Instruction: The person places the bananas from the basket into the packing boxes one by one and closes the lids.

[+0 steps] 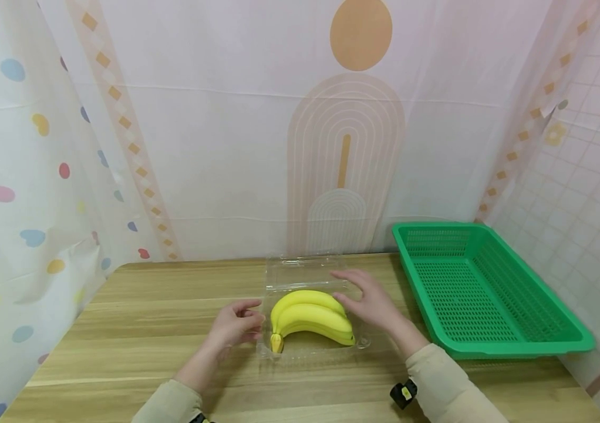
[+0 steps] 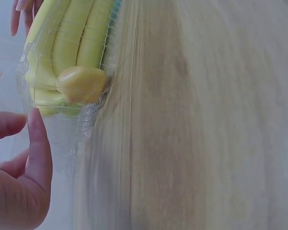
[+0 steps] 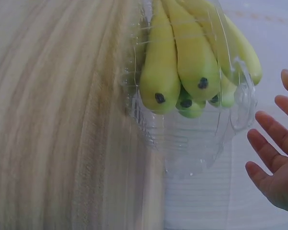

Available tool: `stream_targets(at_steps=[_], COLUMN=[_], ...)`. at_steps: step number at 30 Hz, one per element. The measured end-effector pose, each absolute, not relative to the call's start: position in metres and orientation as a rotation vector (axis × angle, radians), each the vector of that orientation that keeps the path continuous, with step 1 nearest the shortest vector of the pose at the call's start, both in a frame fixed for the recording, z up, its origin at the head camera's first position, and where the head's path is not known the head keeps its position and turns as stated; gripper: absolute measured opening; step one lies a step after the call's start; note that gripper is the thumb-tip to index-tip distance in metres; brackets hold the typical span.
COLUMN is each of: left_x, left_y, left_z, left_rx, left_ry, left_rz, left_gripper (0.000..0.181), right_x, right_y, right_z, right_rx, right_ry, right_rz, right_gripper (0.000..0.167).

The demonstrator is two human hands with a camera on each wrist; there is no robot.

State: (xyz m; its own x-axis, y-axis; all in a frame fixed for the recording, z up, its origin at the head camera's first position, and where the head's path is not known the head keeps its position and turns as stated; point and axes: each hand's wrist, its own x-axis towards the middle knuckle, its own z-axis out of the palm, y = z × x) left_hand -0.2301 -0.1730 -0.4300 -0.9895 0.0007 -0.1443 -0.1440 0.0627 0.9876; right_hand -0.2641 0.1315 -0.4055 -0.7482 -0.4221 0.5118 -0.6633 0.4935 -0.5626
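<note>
A bunch of yellow bananas (image 1: 305,317) lies in a clear plastic clamshell box (image 1: 307,354) on the wooden table. Behind the fruit, the box's lid (image 1: 300,271) stands raised. My left hand (image 1: 236,326) is at the box's left side, with its fingertips close to or touching the rim; the left wrist view shows thumb and forefinger loosely bent there. Over the right side of the box hovers my right hand (image 1: 371,302), fingers spread and relaxed. In the right wrist view the bananas' dark tips (image 3: 203,83) face that hand, which holds nothing.
A green plastic basket (image 1: 529,276) with perforated sides stands on the right of the table (image 1: 173,317). Patterned curtains (image 1: 226,147) hang along the back and both sides.
</note>
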Motion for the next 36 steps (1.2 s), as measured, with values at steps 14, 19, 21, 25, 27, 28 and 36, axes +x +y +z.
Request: stream_targets(at_steps=[14, 19, 21, 25, 27, 28, 36], left_x=[-0.24, -0.247, -0.25, -0.258, -0.262, -0.264, -0.278], left_y=[-0.178, -0.178, -0.178, -0.179, -0.18, -0.18, -0.182], left_z=[-0.425, -0.419, -0.416, -0.412, -0.411, -0.41, -0.41], left_rx=[-0.159, -0.175, -0.17, -0.157, -0.159, -0.162, -0.21], left_ry=[2.29, 2.313, 2.329, 2.321, 2.308, 2.295, 2.166], left_rz=[2.096, 2.095, 2.079, 2.071, 2.076, 2.086, 2.171], left_gripper=[0.049, 0.047, 0.047, 0.048, 0.049, 0.049, 0.052], right_x=[-0.274, -0.28, -0.282, -0.285, -0.287, -0.288, -0.298], right_y=[0.141, 0.145, 0.146, 0.147, 0.147, 0.147, 0.145], right_z=[-0.409, -0.409, -0.41, -0.409, -0.41, -0.41, -0.414], right_rx=[0.705, 0.635, 0.617, 0.572, 0.55, 0.537, 0.407], right_ry=[-2.426, -2.405, -2.39, -2.35, -2.339, -2.334, -2.409], right_rz=[1.332, 1.443, 1.469, 1.557, 1.586, 1.606, 1.617], right_gripper=[0.043, 0.043, 0.042, 0.041, 0.04, 0.041, 0.042])
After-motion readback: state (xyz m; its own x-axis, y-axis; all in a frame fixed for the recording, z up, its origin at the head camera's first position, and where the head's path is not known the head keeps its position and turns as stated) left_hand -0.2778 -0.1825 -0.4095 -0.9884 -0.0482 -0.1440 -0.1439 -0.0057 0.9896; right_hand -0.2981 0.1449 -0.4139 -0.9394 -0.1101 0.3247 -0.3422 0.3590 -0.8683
